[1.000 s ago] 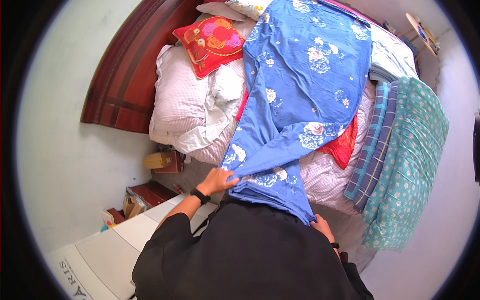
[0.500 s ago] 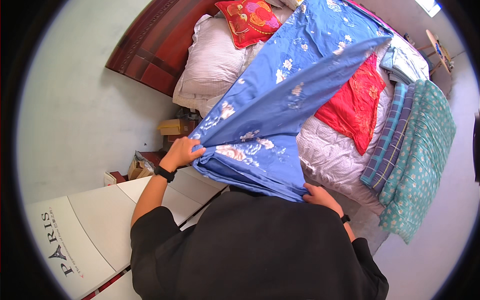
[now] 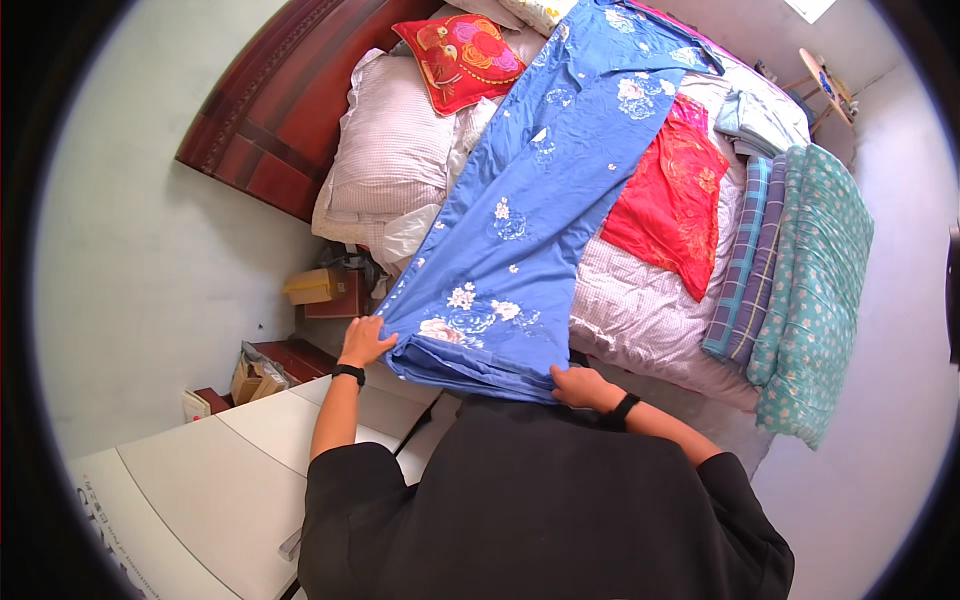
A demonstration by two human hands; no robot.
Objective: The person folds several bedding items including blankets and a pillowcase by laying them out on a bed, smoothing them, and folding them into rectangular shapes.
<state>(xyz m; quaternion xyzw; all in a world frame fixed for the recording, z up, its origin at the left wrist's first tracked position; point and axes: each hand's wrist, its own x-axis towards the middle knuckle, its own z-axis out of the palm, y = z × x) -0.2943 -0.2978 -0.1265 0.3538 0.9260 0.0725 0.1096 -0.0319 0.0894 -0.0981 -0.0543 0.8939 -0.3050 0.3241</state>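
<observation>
A long blue floral cloth [image 3: 520,230], like a sheet or quilt cover, stretches from my body across the bed to its far side. My left hand [image 3: 367,341] grips its near left corner, fingers closed over the edge. At the near right corner my right hand [image 3: 585,387] pinches the same cloth. Between my hands the near end hangs in several folded layers, close against my black shirt. Farther off, the cloth lies fairly flat over the bed. Its far end reaches the upper edge of the view.
The bed [image 3: 625,315] carries a striped pillow [image 3: 385,130], a red cushion [image 3: 460,60], a red cloth [image 3: 670,200], folded plaid bedding [image 3: 745,260] and a green quilt [image 3: 815,290]. A dark red headboard [image 3: 290,100] stands left; a white cabinet [image 3: 215,480] is at my near left.
The raised fold of the blue cloth has dropped and flattened over the bed. My hands have come slightly closer together, both still gripping the cloth. The view has shifted a little.
</observation>
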